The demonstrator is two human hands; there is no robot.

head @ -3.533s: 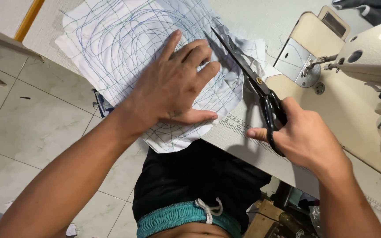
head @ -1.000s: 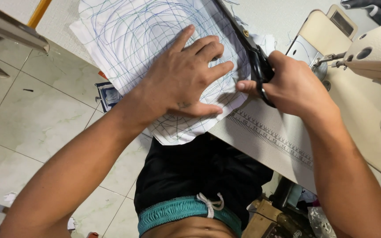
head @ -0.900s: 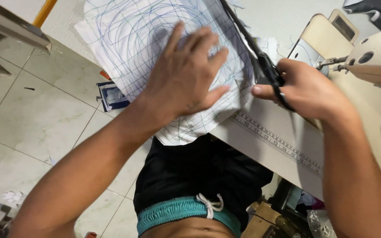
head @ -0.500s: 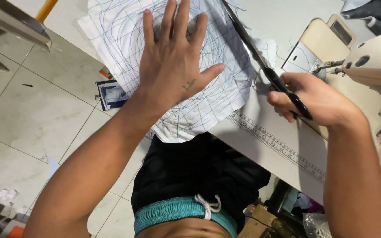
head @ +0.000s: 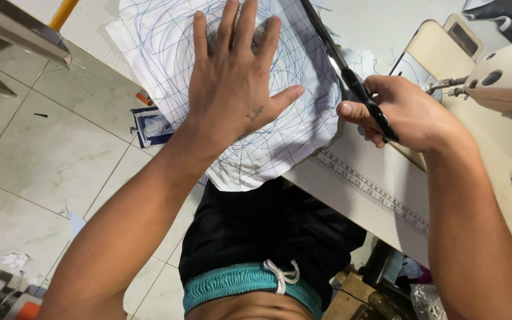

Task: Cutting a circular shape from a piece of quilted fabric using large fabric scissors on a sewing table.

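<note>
Sewing table (head: 380, 195): scissors (head: 342, 65) pointing away, up-left

Bare table edge (head: 380, 207) (sewing machine (head: 505, 83) crowding right)

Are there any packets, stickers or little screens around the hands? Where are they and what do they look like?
Small printed card or packet: on the tiled floor, left of the left hand, rectangular, blue and white.
Ruler strip: along the table edge, below the right hand, long, pale with dark marks.
Panel: on the cream sewing machine, small dark rectangle.
</note>
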